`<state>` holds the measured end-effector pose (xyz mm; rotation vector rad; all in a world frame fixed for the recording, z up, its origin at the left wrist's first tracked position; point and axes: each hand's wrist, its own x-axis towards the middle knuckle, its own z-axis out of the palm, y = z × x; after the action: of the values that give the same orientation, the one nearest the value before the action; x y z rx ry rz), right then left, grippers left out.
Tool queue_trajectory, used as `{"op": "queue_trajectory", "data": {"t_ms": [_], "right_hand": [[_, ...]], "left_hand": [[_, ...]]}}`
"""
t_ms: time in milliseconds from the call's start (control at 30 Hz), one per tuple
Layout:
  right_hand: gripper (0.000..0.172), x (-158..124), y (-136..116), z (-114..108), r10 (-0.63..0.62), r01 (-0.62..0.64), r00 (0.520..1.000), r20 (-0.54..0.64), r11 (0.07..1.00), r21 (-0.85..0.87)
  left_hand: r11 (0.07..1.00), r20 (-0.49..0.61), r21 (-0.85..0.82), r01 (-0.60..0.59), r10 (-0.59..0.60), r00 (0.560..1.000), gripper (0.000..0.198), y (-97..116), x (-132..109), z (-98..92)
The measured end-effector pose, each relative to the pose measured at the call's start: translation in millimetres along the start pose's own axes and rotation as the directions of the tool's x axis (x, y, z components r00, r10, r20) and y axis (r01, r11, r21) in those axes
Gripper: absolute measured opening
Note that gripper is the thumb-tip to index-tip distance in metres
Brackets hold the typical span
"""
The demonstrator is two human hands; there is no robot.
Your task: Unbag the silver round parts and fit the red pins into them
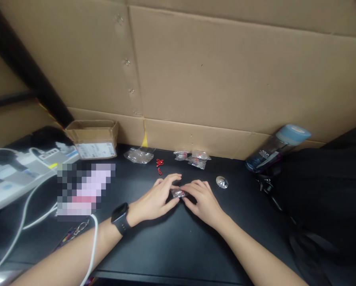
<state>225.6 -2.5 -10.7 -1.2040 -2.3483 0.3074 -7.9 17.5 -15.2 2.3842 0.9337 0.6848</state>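
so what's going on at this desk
A person's left hand and right hand have their fingertips at a small clear packet over the black table. Beyond them lie three similar packets, with a red cord to their left and a shiny silver disc nearer, to the right.

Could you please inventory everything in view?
Held packet: one, clear, centre
Rear packets: three, clear, centre
Wrapper: one, clear, rear
Cord: count unclear, red, rear
Disc: one, silver, right
Bottle: one, blue-lidded, right
Bag: one, black, right
Box: one, brown, left
Power strip: one, white, left
Cables: several, white, left
Pixelated item: one, pinkish, left
Strap: one, multicoloured, left
Panels: several, brown, behind
Table: one, black, beneath
Frame: one, black, left
Watch: one, black, left wrist
Hands: two, bare, centre
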Motion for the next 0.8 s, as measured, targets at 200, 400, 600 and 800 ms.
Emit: {"op": "queue_trajectory", "data": {"t_ms": [200,400,600,800], "right_hand": [[0.019,0.3,-1.5,0.1,-0.034,0.032,0.999,-0.026,0.999,-0.043],[0.019,2.1,10.9,-11.3,-0.033,0.019,0.991,-0.133,0.995,-0.102],[0.018,18.7,50.4,-45.5,-0.016,-0.108,0.902,-0.431,0.96,-0.26],[0.02,64.1,93.0,-58.1,0.008,-0.203,0.889,-0.457,0.903,-0.38]], "left_hand": [[0.999,-0.016,-0.022,-0.024,0.023,1.0,0.062,0.2,-0.9,-0.7],[0.998,-0.075,0.05,-0.042,0.046,0.996,0.057,-7.0,-1.6,-6.1],[0.996,-0.075,0.084,-0.013,0.019,0.997,0.057,-13.7,-3.5,-12.9],[0.995,-0.069,0.09,-0.03,0.037,0.997,0.051,-18.0,-3.3,-10.6]]}}
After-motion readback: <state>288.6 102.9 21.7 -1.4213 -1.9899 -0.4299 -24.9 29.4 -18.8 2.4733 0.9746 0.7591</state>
